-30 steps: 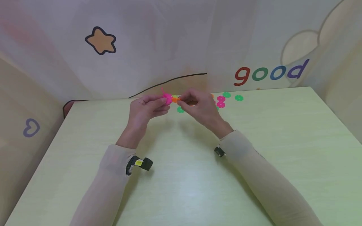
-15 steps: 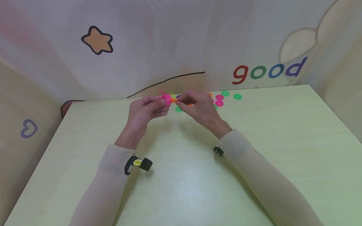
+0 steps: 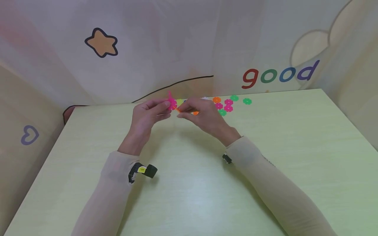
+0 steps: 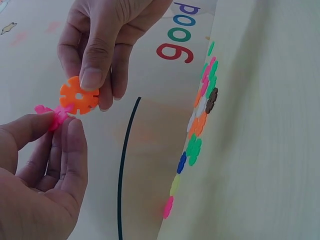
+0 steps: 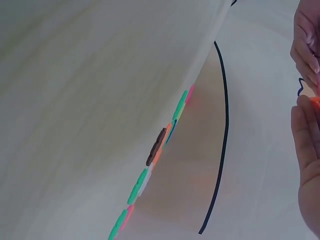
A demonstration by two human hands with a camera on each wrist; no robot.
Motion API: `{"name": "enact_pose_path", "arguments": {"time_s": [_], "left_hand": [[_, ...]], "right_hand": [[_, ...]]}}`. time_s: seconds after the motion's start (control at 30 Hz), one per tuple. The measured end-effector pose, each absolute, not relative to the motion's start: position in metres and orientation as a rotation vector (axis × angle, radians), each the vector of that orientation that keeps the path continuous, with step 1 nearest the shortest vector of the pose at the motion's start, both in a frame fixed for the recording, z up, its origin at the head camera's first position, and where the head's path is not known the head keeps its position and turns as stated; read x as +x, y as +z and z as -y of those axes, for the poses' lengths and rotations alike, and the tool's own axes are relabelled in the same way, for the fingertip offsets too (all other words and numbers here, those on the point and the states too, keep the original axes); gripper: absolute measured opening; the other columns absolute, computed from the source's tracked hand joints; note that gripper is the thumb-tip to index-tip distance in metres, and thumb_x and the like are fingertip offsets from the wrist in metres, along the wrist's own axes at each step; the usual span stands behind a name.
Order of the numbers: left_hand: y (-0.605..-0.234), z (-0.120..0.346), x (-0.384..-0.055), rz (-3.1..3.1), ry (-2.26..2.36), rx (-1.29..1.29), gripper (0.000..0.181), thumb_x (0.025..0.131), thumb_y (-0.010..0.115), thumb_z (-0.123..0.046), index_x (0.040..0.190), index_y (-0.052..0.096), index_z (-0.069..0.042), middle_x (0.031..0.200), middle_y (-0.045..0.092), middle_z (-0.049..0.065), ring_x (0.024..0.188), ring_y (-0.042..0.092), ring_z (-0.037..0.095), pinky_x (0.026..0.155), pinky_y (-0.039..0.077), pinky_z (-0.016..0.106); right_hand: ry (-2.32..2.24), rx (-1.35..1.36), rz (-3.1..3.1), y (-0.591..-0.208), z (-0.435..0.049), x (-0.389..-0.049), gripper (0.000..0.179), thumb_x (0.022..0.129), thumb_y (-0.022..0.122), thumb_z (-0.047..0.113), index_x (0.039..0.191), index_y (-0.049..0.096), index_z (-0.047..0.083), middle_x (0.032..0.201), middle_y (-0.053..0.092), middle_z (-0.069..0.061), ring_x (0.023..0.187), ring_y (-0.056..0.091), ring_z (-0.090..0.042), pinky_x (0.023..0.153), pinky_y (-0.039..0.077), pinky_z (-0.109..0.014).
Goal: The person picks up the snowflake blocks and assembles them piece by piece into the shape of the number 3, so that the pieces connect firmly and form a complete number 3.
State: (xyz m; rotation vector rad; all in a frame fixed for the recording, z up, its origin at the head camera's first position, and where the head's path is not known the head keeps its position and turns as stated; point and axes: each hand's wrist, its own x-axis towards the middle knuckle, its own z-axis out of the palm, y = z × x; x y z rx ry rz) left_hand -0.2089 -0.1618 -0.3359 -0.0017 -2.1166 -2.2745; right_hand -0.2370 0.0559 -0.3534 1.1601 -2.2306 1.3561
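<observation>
My left hand pinches joined pink snowflake discs, one standing at an angle to the other, above the back of the table. With thumb and fingers my right hand grips an orange snowflake disc, a round notched plastic piece. In the left wrist view the orange disc's edge meets the pink discs; whether their notches interlock I cannot tell. The right wrist view has only part of both hands at its right border, with a sliver of the orange disc between them.
Loose snowflake discs lie along the table's back edge: green, pink, orange, and, in the left wrist view, brown and blue. Behind them rises a printed curtain. The pale table stretches toward me.
Both hands have shifted slightly left. The orange disc, earlier level with the pink ones, now slants down to the right, and the pink upper disc stands more upright.
</observation>
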Motion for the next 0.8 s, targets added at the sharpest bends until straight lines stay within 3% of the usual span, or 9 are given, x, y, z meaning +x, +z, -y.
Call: {"name": "enact_pose_path", "arguments": {"time_s": [0.2,0.43,0.53,0.8], "left_hand": [[-0.337,0.164,-0.209,2.089,-2.304,-0.028,0.031,0.100,0.076,-0.013,0.123,0.071,0.007,0.103,0.079,0.008,0.091,0.078,0.020,0.090,0.062,0.034],[-0.338,0.166,-0.210,2.113,-2.302,-0.012,0.029,0.100,0.076,-0.011,0.123,0.071,0.006,0.104,0.079,0.008,0.094,0.078,0.024,0.090,0.062,0.032],[-0.339,0.164,-0.210,2.161,-2.273,-0.008,0.030,0.101,0.076,-0.013,0.125,0.072,0.005,0.108,0.078,0.010,0.090,0.078,0.020,0.091,0.062,0.032],[-0.339,0.163,-0.207,2.302,-2.148,0.054,0.032,0.101,0.077,-0.024,0.125,0.075,-0.003,0.117,0.075,0.010,0.104,0.076,0.033,0.107,0.054,0.035]], "right_hand": [[1.402,1.103,2.417,-0.351,-0.063,-0.242,0.027,0.090,0.087,0.008,0.114,0.076,0.004,0.109,0.075,-0.007,0.103,0.074,-0.024,0.097,0.060,-0.041],[1.418,0.982,2.527,-0.347,-0.085,-0.257,0.017,0.094,0.081,0.002,0.110,0.077,0.001,0.106,0.077,-0.008,0.098,0.075,-0.023,0.084,0.064,-0.038],[1.340,0.901,2.698,-0.349,-0.094,-0.267,0.017,0.095,0.079,0.002,0.112,0.077,-0.001,0.106,0.076,-0.011,0.101,0.072,-0.026,0.092,0.061,-0.040],[1.023,0.839,3.104,-0.360,-0.096,-0.296,0.022,0.095,0.081,0.007,0.114,0.076,-0.002,0.104,0.071,-0.013,0.101,0.063,-0.032,0.091,0.056,-0.043]]}}
